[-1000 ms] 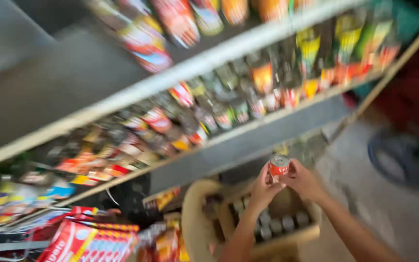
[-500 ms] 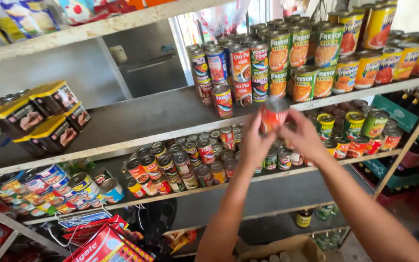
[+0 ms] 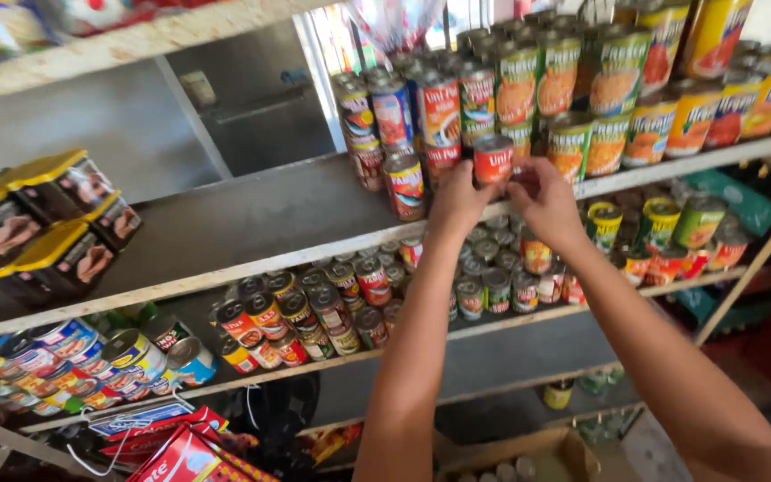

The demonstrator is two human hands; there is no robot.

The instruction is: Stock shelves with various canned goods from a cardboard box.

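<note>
Hands, left hand (image 3: 455, 201) and right hand (image 3: 542, 198), hold red-labelled can (image 3: 493, 160) at shelf (image 3: 225, 234).

My left hand (image 3: 457, 203) and right hand (image 3: 544, 198) grip a small red can (image 3: 493, 159) together at upper centre of the frame, beside stacked cans (image 3: 573, 85) on a grey shelf (image 3: 252, 223).

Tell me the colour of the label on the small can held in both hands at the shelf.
Red with a white band, on the small round can; head view.
</note>
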